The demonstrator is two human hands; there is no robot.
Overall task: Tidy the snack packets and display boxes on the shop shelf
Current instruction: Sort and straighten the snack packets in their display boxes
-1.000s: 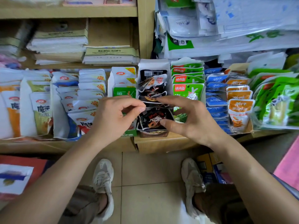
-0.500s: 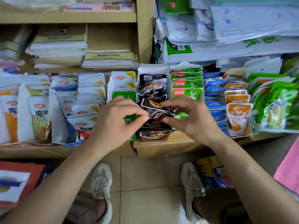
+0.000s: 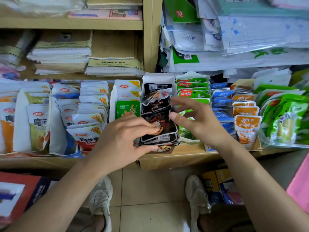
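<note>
Progress approx midway, imo: left hand (image 3: 123,136) pinches front of black packets (image 3: 160,124), lying crooked in display box (image 3: 157,77) just beyond it; right hand (image 3: 197,121) spread, thumb at their edge. White packet rows (image 3: 93,101) further left look neater.

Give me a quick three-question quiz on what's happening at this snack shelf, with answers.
1. True or false: the left hand is gripping orange packets.
2. Which packets stand directly right of the black packets? A blue, B green, C orange.
3. Fill in: the hand with spread fingers is the ___ hand.
Key: 1 false, it grips the black packets. 2 B, the green packets. 3 right; the right hand has its thumb at the black packets' edge.
</note>
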